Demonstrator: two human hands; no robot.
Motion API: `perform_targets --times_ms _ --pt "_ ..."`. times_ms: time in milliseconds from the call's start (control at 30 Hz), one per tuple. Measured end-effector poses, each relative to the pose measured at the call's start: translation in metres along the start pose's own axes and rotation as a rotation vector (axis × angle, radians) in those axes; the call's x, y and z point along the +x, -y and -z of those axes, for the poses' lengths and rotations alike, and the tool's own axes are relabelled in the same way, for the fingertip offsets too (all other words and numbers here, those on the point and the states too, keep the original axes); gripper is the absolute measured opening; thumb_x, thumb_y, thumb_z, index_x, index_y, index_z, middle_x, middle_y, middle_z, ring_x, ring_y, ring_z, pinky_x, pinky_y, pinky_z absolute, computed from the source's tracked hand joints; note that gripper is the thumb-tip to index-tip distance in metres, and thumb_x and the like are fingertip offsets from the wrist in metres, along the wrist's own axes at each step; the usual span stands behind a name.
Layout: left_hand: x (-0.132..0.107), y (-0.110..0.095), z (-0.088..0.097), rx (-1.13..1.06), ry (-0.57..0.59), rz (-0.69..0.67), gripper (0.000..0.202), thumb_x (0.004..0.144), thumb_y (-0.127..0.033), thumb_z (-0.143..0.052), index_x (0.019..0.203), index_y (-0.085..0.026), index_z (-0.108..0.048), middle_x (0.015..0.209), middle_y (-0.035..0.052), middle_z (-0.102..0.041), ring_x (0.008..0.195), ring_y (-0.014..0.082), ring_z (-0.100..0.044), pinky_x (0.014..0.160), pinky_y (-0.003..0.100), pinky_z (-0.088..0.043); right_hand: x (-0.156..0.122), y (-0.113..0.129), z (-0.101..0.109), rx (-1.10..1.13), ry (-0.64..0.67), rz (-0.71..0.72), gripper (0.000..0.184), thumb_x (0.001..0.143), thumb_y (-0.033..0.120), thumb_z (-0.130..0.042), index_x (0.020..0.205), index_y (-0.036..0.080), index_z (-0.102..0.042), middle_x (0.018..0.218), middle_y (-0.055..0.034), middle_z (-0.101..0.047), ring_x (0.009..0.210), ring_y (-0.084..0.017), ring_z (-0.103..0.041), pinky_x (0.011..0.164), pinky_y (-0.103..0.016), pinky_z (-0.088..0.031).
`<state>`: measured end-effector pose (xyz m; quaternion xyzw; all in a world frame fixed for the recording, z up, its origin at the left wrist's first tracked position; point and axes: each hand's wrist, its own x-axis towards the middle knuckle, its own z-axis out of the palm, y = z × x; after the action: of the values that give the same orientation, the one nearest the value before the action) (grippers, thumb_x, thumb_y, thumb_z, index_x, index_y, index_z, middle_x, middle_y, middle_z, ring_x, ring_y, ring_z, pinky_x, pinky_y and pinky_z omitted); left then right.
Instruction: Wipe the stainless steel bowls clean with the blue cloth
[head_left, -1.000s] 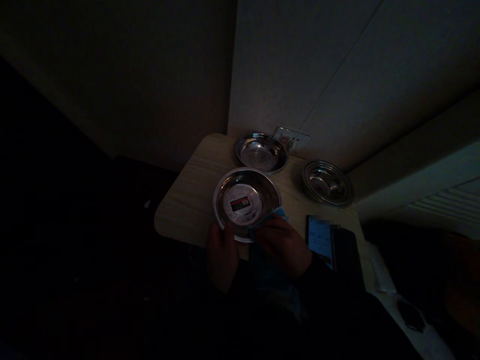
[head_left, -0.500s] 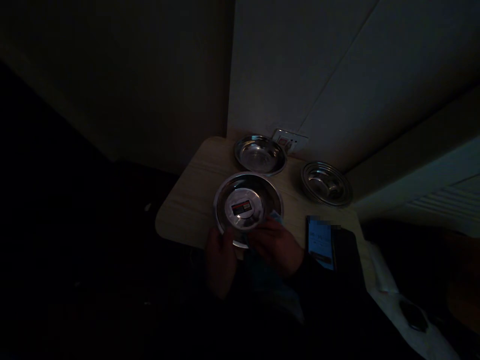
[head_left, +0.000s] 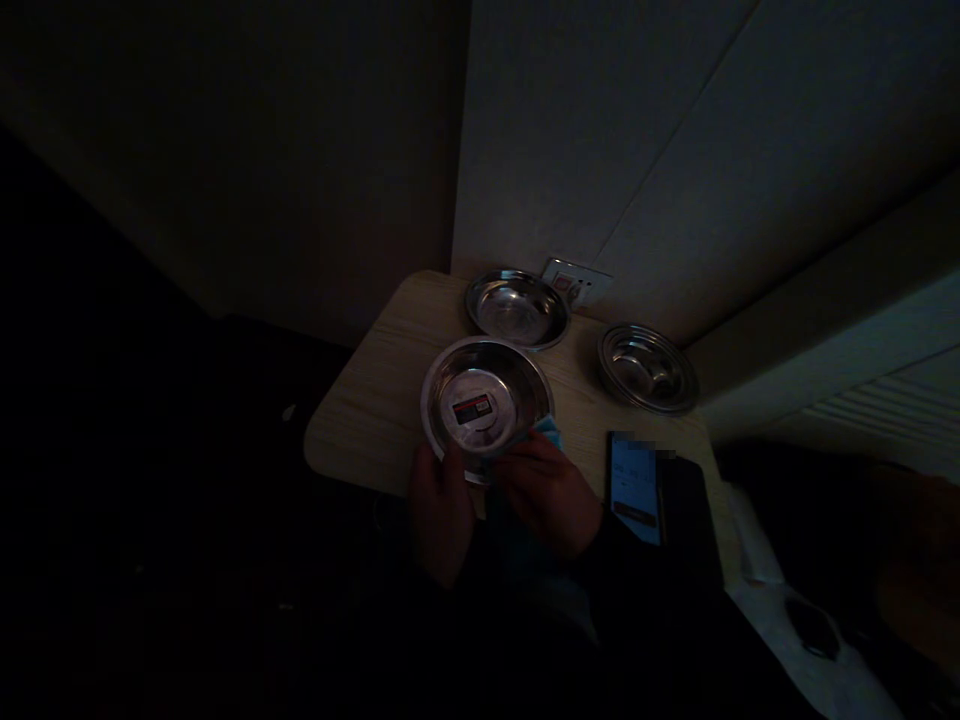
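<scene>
The scene is very dark. I hold a steel bowl (head_left: 484, 405) with a label sticker on its bottom, tilted over the near edge of a small wooden table (head_left: 375, 410). My left hand (head_left: 441, 515) grips the bowl's near left rim. My right hand (head_left: 549, 492) presses a light blue cloth (head_left: 546, 435) against the bowl's near right rim, fingers closed on the cloth.
Two more steel bowls stand on the table, one at the back (head_left: 517, 308) and one at the right (head_left: 646, 368). A wall socket (head_left: 576, 281) sits behind them. A lit phone (head_left: 634, 486) lies at the table's right front. Walls close in behind.
The bowl has shifted slightly left and tilted a little in my hands, and my right hand with the cloth has slid along the rim. The other bowls stay put.
</scene>
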<state>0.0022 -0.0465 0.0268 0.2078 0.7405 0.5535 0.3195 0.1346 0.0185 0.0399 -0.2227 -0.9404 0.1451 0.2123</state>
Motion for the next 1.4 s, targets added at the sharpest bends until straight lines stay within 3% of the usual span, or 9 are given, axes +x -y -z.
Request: perform_targets --times_ms 1400 --pt "0.001 0.0036 -0.0076 0.045 0.023 0.003 0.022 0.081 -0.042 -0.048 0.075 -0.02 -0.051 0.068 -0.0016 -0.055 0.065 0.0145 -0.051 0.062 0.026 -0.038 -0.0086 -0.0063 -0.0015 -0.008 -0.033 0.036 0.015 0.087 0.016 -0.052 0.092 0.021 -0.065 0.092 -0.0033 -0.071 0.09 -0.018 -0.062 0.101 -0.045 -0.037"
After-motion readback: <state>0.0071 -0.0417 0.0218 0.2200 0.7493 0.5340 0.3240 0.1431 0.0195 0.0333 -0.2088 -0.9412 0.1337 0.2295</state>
